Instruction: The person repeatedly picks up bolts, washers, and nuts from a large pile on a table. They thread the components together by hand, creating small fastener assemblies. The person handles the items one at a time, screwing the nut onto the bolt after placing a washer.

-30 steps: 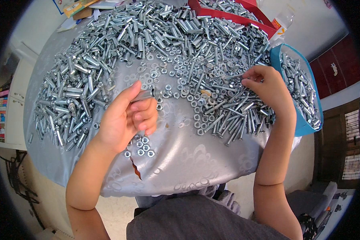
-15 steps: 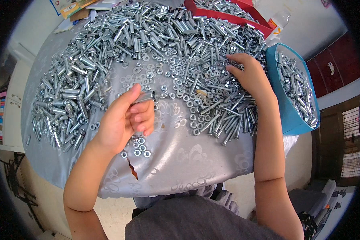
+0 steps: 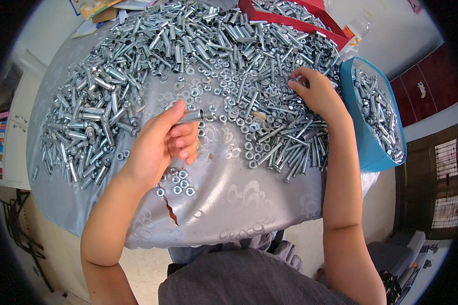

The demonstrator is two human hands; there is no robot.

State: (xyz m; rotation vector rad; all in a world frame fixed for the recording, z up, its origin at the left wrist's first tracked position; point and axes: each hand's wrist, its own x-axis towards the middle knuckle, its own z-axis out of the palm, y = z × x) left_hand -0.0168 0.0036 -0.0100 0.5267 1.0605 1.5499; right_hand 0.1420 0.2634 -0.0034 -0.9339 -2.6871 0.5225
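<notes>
My left hand (image 3: 160, 145) holds a silver metal sleeve (image 3: 191, 117) between thumb and fingers, its open end pointing right. A few loose nuts (image 3: 178, 184) lie just below that hand. My right hand (image 3: 315, 91) is stretched out over the pile of bolts and nuts (image 3: 269, 122) at the table's right, fingertips pressed down among them. I cannot tell whether its fingers pinch anything. A large heap of metal sleeves (image 3: 107, 91) covers the left and far side of the grey cloth (image 3: 239, 203).
A blue tub (image 3: 366, 142) full of bolts stands at the right table edge. A red tray (image 3: 290, 20) with more parts sits at the far side beside a plastic bottle (image 3: 356, 30). Books lie at the far left corner.
My right hand has moved up and away across the pile of bolts and nuts. My left hand keeps the sleeve and has barely shifted.
</notes>
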